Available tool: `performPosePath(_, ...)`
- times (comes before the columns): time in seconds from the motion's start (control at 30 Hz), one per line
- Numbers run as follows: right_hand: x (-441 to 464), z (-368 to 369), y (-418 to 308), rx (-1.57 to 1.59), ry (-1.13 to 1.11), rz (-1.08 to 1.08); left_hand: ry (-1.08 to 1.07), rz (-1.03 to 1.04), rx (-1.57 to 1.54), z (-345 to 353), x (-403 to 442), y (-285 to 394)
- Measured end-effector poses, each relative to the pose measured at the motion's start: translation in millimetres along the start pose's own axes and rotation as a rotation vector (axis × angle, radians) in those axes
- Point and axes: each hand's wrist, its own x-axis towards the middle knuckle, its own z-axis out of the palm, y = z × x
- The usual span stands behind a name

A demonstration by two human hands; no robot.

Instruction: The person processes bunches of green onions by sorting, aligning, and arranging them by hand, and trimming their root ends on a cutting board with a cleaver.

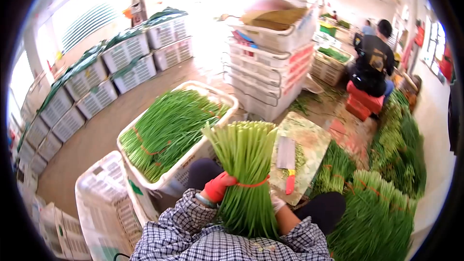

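Gripping one side of the upright green bunch (247, 164), left hand (220, 186), right hand (277, 203) opposite, partly hidden, its grip unclear.

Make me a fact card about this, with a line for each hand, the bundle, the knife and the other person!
Left hand: red glove, holding the bundle
Right hand: pale, beside the bundle, partly hidden
Bundle: long green stalks, red band
Knife: flat on the board, red-and-yellow handle
Person: dark top, sitting on a red seat

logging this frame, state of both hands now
Left hand: closed on the green bundle.
Right hand: at its other side, mostly hidden, grip unclear.
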Motion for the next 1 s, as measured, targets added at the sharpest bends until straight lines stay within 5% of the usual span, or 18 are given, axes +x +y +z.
performPosePath(0.1,11,-49,9,-0.314,0.204,-0.067,0.079,0.148,0.229,-28,20,15)
performPosePath(0.2,10,-98,-14,-1.307,0.52,-0.091,0.076,0.248,0.314,3,43,78)
performPosePath(0.33,9,-116,9,-1.36,0.415,0.254,-0.022,0.197,0.784,-10,83,149)
performPosePath(0.53,26,-121,19,-1.082,0.411,0.472,-0.39,-0.231,0.92,20,154,162)
performPosePath(0.6,31,-126,19,-1.018,0.402,0.539,-0.475,-0.355,1.24,3,173,146)
performPosePath(0.7,29,-138,30,-0.94,0.428,0.335,-0.466,-0.55,1.201,-35,191,107)
performPosePath(0.77,33,-149,52,-0.147,0.509,0.447,-0.478,-0.734,1.151,-69,202,77)
performPosePath(0.87,-2,-133,10,0.111,0.556,0.267,-0.297,-1.017,0.96,-81,209,50)
performPosePath(0.97,-31,-122,-9,0.029,0.706,0.019,-0.363,-0.993,1.298,-105,223,23)
performPosePath(1.0,-39,-122,-13,0.144,0.728,0.111,-0.384,-0.994,1.415,-116,227,11)
